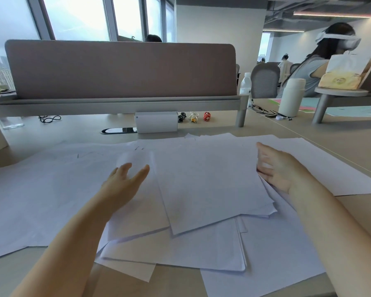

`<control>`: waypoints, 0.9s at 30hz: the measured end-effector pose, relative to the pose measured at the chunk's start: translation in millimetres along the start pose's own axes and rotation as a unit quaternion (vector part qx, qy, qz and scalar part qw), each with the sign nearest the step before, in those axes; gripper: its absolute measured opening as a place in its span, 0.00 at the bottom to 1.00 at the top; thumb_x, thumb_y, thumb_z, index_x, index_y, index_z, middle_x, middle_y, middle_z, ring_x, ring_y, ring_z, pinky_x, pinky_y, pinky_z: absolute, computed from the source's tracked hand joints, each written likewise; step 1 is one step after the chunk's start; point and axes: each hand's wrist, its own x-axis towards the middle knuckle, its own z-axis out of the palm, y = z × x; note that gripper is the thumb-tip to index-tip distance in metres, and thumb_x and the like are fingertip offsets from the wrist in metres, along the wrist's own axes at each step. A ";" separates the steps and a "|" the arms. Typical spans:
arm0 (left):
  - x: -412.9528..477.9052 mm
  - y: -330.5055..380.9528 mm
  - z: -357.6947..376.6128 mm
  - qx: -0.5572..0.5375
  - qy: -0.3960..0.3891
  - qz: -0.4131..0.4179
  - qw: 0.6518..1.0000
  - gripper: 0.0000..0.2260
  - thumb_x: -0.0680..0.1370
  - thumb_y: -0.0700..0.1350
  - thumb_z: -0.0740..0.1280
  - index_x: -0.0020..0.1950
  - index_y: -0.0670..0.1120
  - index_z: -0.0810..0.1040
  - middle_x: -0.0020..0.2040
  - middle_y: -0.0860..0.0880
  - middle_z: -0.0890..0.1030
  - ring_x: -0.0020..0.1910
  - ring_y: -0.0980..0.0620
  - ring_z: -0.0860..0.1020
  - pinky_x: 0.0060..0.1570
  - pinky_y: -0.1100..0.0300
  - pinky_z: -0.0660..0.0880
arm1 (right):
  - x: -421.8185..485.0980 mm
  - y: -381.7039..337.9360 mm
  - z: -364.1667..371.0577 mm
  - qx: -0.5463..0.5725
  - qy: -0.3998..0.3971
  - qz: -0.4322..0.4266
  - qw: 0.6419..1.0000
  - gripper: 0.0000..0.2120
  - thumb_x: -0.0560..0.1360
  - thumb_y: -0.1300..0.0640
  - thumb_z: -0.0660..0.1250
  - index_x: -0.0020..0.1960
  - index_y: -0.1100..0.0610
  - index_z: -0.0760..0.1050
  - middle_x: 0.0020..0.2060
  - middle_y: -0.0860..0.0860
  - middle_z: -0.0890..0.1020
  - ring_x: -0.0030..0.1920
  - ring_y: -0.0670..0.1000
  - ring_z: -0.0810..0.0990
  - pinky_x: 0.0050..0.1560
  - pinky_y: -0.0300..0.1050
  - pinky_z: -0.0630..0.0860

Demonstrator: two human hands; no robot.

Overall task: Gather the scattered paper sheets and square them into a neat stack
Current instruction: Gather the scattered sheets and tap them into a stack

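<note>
White paper sheets (212, 185) are being shown spread loosely over the pale desk (341, 146), overlapping at many angles, with a partly gathered bundle lying skewed at the centre between the two hands; further sheets are lying flat far to the left and right, and others are projecting from beneath the bundle towards the near edge; the left hand (124, 181) is being held open, fingers extended and slightly spread, at the left margin of the bundle, though whether it is touching the paper cannot be told; the right hand (281, 168) is likewise being held open, its fingers being pressed against, and partly slipped under, the right edge of the bundle; nothing is being gripped by either hand; several risks are being posed by this arrangement: if the hands are being drawn together too quickly, the thin top sheets are likely to buckle or crease rather than slide; the lowest sheets, being pinned by the weight above, may be left behind or dragged askew; sheets overhanging the near edge may be swept off the desk; the white box (156, 122) and the coiled cables (193, 117) beyond the far edge appear well apart and are judged unlikely to be disturbed
</note>
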 end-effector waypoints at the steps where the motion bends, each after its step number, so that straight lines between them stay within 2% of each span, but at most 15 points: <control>1: -1.3 1.7 -0.5 -0.041 0.001 0.008 0.999 0.32 0.76 0.64 0.61 0.76 0.52 0.61 0.76 0.47 0.63 0.72 0.45 0.66 0.70 0.52 0.60 | -0.7 -1.6 -2.2 0.041 0.009 0.019 0.999 0.12 0.75 0.48 0.67 0.51 0.57 0.74 0.48 0.52 0.79 0.44 0.51 0.79 0.50 0.44 0.76; 3: -1.0 2.3 -0.6 -0.120 -0.014 0.012 0.993 0.28 0.77 0.59 0.63 0.75 0.53 0.62 0.75 0.47 0.65 0.67 0.48 0.69 0.67 0.54 0.62 | 0.0 -2.5 -6.2 0.076 0.009 0.052 0.996 0.19 0.74 0.48 0.68 0.57 0.59 0.70 0.53 0.56 0.77 0.44 0.52 0.79 0.45 0.45 0.76; 5: -0.3 2.0 -0.2 -0.174 -0.027 0.016 0.984 0.28 0.77 0.56 0.65 0.75 0.54 0.62 0.75 0.47 0.64 0.69 0.48 0.68 0.69 0.54 0.62 | 0.8 -1.0 -5.8 0.034 -0.018 0.073 0.997 0.25 0.73 0.46 0.68 0.61 0.61 0.69 0.52 0.57 0.80 0.46 0.54 0.80 0.48 0.48 0.76; 6: -0.1 2.0 0.6 -0.191 -0.033 0.018 0.981 0.27 0.77 0.54 0.66 0.75 0.54 0.62 0.75 0.47 0.63 0.68 0.49 0.68 0.70 0.53 0.62 | 1.7 0.6 -4.5 0.005 -0.041 0.075 0.996 0.25 0.74 0.46 0.68 0.62 0.63 0.71 0.51 0.57 0.82 0.47 0.55 0.81 0.51 0.50 0.76; 8: 0.5 1.4 5.2 -0.209 -0.040 0.028 0.977 0.27 0.78 0.51 0.66 0.75 0.54 0.62 0.75 0.48 0.63 0.67 0.50 0.69 0.69 0.54 0.64 | -2.4 2.4 1.2 -0.039 -0.096 0.063 0.993 0.20 0.76 0.50 0.66 0.62 0.62 0.77 0.52 0.56 0.84 0.50 0.56 0.83 0.54 0.49 0.77; 11: -4.1 6.2 14.2 -0.193 -0.056 0.052 0.978 0.27 0.79 0.45 0.65 0.76 0.52 0.60 0.73 0.49 0.66 0.66 0.52 0.68 0.60 0.59 0.65 | -7.8 4.5 6.6 -0.070 -0.157 0.035 0.985 0.14 0.77 0.54 0.65 0.58 0.62 0.79 0.52 0.57 0.85 0.50 0.56 0.84 0.54 0.48 0.77; 12: -4.4 6.8 17.4 -0.190 -0.062 0.062 0.978 0.27 0.79 0.44 0.65 0.76 0.52 0.60 0.74 0.50 0.65 0.68 0.51 0.67 0.60 0.59 0.65 | -7.7 5.3 6.3 -0.071 -0.169 0.029 0.983 0.13 0.77 0.56 0.65 0.57 0.62 0.79 0.52 0.57 0.85 0.49 0.56 0.84 0.53 0.48 0.78; 14: -3.3 6.8 20.5 -0.174 -0.073 0.084 0.978 0.27 0.79 0.44 0.65 0.76 0.54 0.60 0.76 0.52 0.63 0.72 0.52 0.65 0.67 0.56 0.65 | -7.5 6.6 6.3 -0.072 -0.187 0.024 0.979 0.09 0.77 0.62 0.64 0.56 0.62 0.78 0.51 0.58 0.84 0.45 0.55 0.84 0.47 0.46 0.79; 17: -1.0 6.1 18.8 -0.107 -0.043 0.114 0.987 0.26 0.80 0.47 0.63 0.76 0.55 0.58 0.76 0.52 0.62 0.73 0.50 0.64 0.72 0.54 0.61 | -4.2 10.1 6.1 -0.099 -0.181 0.021 0.978 0.10 0.76 0.70 0.63 0.54 0.61 0.77 0.47 0.57 0.84 0.38 0.52 0.85 0.38 0.43 0.81; 20: 1.3 0.2 12.3 -0.033 -0.009 0.143 0.989 0.27 0.81 0.49 0.60 0.78 0.53 0.54 0.78 0.52 0.56 0.76 0.50 0.60 0.74 0.53 0.57 | 1.3 11.7 3.3 -0.087 -0.161 0.014 0.983 0.13 0.74 0.73 0.62 0.56 0.63 0.76 0.40 0.55 0.85 0.33 0.51 0.85 0.32 0.41 0.81; 23: 6.3 -11.2 4.5 0.037 0.003 0.109 0.993 0.28 0.81 0.52 0.58 0.78 0.54 0.51 0.79 0.52 0.51 0.75 0.50 0.61 0.74 0.48 0.55 | 7.3 10.6 -5.1 -0.048 -0.137 0.003 0.989 0.16 0.73 0.75 0.61 0.58 0.64 0.75 0.35 0.52 0.86 0.32 0.50 0.85 0.31 0.39 0.80; 27: 9.8 -20.1 -2.9 0.259 -0.011 0.041 0.965 0.25 0.81 0.57 0.50 0.78 0.57 0.50 0.79 0.56 0.46 0.78 0.51 0.51 0.74 0.42 0.43 | 11.8 9.4 -17.7 -0.001 -0.115 0.004 0.993 0.16 0.74 0.74 0.60 0.59 0.63 0.75 0.35 0.51 0.86 0.31 0.49 0.85 0.31 0.39 0.80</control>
